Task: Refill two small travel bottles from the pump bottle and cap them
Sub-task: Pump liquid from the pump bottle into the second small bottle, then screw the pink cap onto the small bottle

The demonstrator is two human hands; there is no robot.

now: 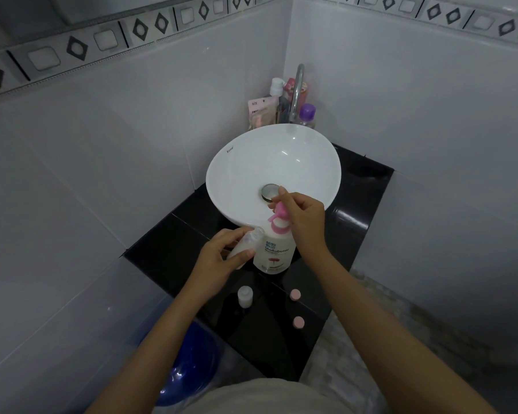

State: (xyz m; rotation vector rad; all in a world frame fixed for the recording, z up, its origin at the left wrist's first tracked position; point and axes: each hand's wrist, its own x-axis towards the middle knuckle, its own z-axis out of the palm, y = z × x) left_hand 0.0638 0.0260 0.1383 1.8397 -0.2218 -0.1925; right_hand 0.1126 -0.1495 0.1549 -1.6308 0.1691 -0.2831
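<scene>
White-tiled bathroom corner with a patterned border strip, and a glossy black surface (pixel 368 204) carrying a white basin (pixel 251 162) with a metal drain plug (pixel 269 191) at its bottom. Behind the basin, a curved tap (pixel 297 91) and a cluster of toiletries, among them a purple-capped bottle (pixel 307 115). At the basin's near edge, a white pump bottle (pixel 277 252) with a pink pump head (pixel 279 215), standing upright on the surface. Right hand (pixel 304 216) on top of the pump head, fingers (pixel 284 195) curled down over it. Left hand (pixel 219 258) just left of the pump bottle, fingers (pixel 242 256) closed around a small clear travel bottle (pixel 245 245), tilted with its open mouth up under the pink spout. Nearer the camera on the surface, a second small travel bottle (pixel 245 296) standing upright and uncapped, apparently holding white liquid. To its right, two pink caps (pixel 295 294) lying apart from each other and from both small bottles. Below the surface at left, a blue bucket (pixel 192 363).
</scene>
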